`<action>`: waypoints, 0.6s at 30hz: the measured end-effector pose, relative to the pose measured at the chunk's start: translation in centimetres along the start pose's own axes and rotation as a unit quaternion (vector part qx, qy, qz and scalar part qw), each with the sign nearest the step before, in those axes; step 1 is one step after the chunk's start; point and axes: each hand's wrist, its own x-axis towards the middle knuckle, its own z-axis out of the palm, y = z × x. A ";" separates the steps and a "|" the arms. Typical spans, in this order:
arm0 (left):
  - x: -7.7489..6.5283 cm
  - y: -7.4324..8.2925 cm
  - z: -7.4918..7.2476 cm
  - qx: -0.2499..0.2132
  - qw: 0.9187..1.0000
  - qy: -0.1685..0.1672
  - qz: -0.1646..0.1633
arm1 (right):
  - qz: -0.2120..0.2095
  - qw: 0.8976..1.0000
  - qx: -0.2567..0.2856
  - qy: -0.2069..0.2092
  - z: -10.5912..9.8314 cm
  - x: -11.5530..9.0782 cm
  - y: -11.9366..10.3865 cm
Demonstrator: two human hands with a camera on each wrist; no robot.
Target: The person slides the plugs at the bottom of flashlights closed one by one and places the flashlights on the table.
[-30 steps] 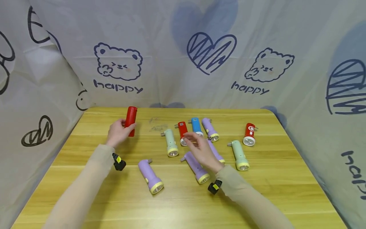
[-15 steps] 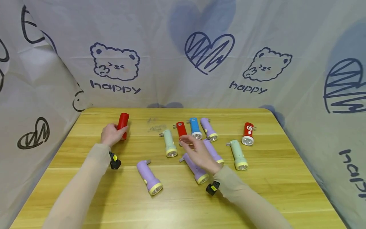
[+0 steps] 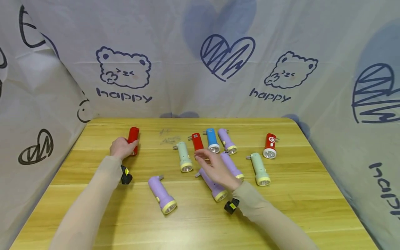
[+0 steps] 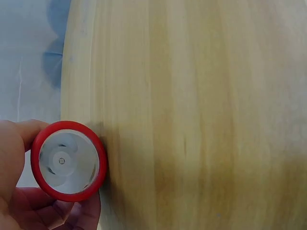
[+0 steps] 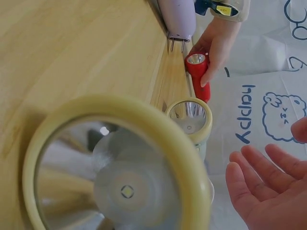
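At the far left of the table, my left hand (image 3: 121, 148) grips a red flashlight (image 3: 133, 134), thumb on one side and fingers round the other. Its red-rimmed lens (image 4: 69, 160) faces the left wrist camera. Whether it rests on the wood or hangs just over it, I cannot tell. My right hand (image 3: 216, 170) hovers with relaxed fingers over two purple flashlights (image 3: 214, 189), partly hiding them and the lens end of another red flashlight (image 3: 197, 140). In the right wrist view that palm (image 5: 273, 196) holds nothing.
Around the right hand lie a pale green flashlight (image 3: 184, 158), a blue one (image 3: 212, 139) and a purple one (image 3: 227, 141). Another purple flashlight (image 3: 160, 192) lies front left. A green (image 3: 259, 168) and a red flashlight (image 3: 270, 144) lie right. A printed cloth (image 3: 175, 86) walls the back.
My left hand has carried the red flashlight left and down toward the table. The right hand has shifted only slightly, staying over the purple flashlights.
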 end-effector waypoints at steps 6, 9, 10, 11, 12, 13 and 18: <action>0.0 0.0 -0.1 0.014 1.000 0.007 -0.001 | 0.002 1.000 -0.001 -0.009 0.1 0.0 0.2; -0.2 0.1 -0.1 0.018 1.000 0.011 0.001 | 0.000 1.000 0.000 -0.010 0.1 0.0 0.2; -0.2 0.2 -0.1 0.021 1.000 0.013 0.003 | -0.001 1.000 0.000 -0.010 0.1 -0.1 0.2; -0.2 0.2 -0.1 0.023 1.000 0.014 0.005 | -0.003 1.000 -0.001 -0.010 0.1 -0.1 0.2; -0.2 0.2 -0.1 0.027 0.999 0.016 0.008 | -0.004 1.000 -0.001 -0.010 0.1 -0.1 0.2; -0.2 0.3 -0.1 0.030 0.999 0.017 0.011 | -0.005 1.000 -0.002 -0.009 0.1 -0.1 0.3; -0.3 0.5 0.0 0.042 0.999 0.027 0.017 | -0.004 1.000 -0.009 -0.008 0.1 -0.1 0.3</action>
